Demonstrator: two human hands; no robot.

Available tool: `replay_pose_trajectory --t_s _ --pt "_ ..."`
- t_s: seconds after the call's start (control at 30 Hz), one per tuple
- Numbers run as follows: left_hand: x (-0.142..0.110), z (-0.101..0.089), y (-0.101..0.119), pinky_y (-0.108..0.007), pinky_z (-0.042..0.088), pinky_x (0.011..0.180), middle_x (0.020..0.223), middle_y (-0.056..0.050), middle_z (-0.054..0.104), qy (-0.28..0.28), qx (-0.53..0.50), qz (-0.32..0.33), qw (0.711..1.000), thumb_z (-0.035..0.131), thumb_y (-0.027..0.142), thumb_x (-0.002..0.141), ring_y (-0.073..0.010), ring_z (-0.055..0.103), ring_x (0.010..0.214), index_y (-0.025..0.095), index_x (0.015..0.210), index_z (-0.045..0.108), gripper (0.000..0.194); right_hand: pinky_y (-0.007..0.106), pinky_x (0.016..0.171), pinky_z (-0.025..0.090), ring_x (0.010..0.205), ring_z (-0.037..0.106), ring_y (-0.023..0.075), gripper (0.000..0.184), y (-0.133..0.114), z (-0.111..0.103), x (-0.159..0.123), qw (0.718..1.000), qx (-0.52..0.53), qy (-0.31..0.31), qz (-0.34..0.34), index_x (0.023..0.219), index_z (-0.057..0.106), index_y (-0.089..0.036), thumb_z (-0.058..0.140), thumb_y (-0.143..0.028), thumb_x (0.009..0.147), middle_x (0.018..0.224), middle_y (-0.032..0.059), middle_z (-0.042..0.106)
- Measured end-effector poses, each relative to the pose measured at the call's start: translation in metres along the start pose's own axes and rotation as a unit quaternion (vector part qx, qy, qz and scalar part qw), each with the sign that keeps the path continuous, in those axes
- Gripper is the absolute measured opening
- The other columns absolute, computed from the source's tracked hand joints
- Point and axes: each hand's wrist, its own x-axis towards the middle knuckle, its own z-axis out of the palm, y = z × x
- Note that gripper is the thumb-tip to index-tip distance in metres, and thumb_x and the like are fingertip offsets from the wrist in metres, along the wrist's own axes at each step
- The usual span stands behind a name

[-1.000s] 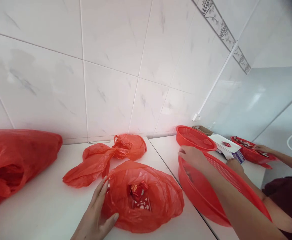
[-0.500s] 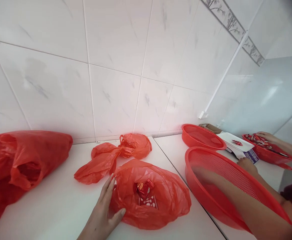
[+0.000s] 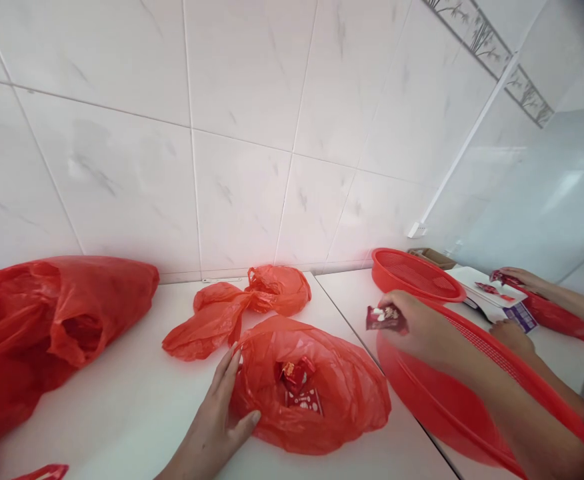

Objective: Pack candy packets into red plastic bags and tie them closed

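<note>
My right hand [image 3: 406, 319] is pinched around a small dark red snack packet [image 3: 385, 318], held above the near left rim of a large red plastic basket [image 3: 437, 393]. An opened red plastic bag [image 3: 352, 387] lies on the table left of that basket, with a few wrapped red and white packets [image 3: 299, 387] visible inside its mouth. Resting against the bag's left side is my left hand [image 3: 217, 407], its fingers stretched out and its thumb apart along the near edge.
A knotted red bag [image 3: 282, 290] lies behind; a bulky red bag [image 3: 107, 300] fills the left. At right, a second red basket [image 3: 417, 273] stands near a white scale [image 3: 487, 287] bearing packets. Another person's hands [image 3: 515, 337] work there, one holding a packet.
My right hand has risen out of the large basket and moved up with a packet in its fingers. The other person's far hand has moved to the scale. The view has shifted slightly.
</note>
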Motion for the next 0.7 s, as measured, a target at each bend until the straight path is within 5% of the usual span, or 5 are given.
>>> replay_pose_trajectory --t_s 0.1,0.23,0.33,0.47,0.7 --pt "0.0 0.0 0.0 -0.052 0.03 0.108 0.154 -0.01 0.016 0.001 -0.005 0.002 1.0 0.053 0.031 0.086 -0.0307 0.018 0.141 0.031 0.147 0.006 0.078 0.024 0.055 0.037 0.066 0.054 0.0139 0.021 -0.029 0.02 -0.011 0.989 -0.051 -0.122 -0.061 0.092 0.051 -0.026 0.055 -0.022 0.072 0.087 -0.0008 0.059" --pt "0.0 -0.001 0.0 -0.052 0.03 0.108 0.155 -0.011 0.015 0.001 -0.004 0.002 1.0 0.054 0.03 0.086 -0.0312 0.016 0.141 0.029 0.148 0.006 0.078 0.025 0.06 0.04 0.073 0.054 0.0144 0.026 -0.048 0.046 -0.016 0.975 -0.063 -0.173 -0.121 0.097 0.053 -0.024 0.057 -0.019 0.072 0.095 0.0012 0.056" --pt "0.0 -0.002 0.002 -0.052 0.028 0.109 0.154 -0.012 0.016 -0.005 -0.005 0.005 1.0 0.054 0.027 0.085 -0.031 0.015 0.141 0.029 0.148 0.004 0.08 0.031 0.079 0.046 0.1 0.054 0.0202 0.049 -0.048 0.052 -0.019 0.977 -0.03 -0.182 -0.111 0.119 0.05 -0.028 0.062 -0.026 0.072 0.118 0.0041 0.051" --pt "0.002 -0.002 0.003 -0.051 0.029 0.109 0.154 -0.012 0.015 -0.012 -0.015 0.012 1.0 0.054 0.027 0.086 -0.0302 0.016 0.141 0.029 0.148 0.004 0.079 0.04 0.099 0.04 0.124 0.042 0.0245 0.05 -0.028 0.054 -0.045 0.997 -0.007 -0.076 -0.031 0.129 0.043 -0.029 0.054 -0.038 0.082 0.136 0.0057 0.041" --pt "-0.001 0.001 0.0 -0.051 0.03 0.109 0.154 -0.012 0.018 -0.003 -0.032 -0.011 0.999 0.056 0.025 0.083 -0.0306 0.021 0.14 0.028 0.148 0.008 0.08 0.052 0.102 0.037 0.127 0.038 0.0319 0.062 0.011 0.09 -0.125 0.992 0.054 0.102 0.054 0.133 0.037 -0.023 0.055 -0.047 0.08 0.138 0.0135 0.038"
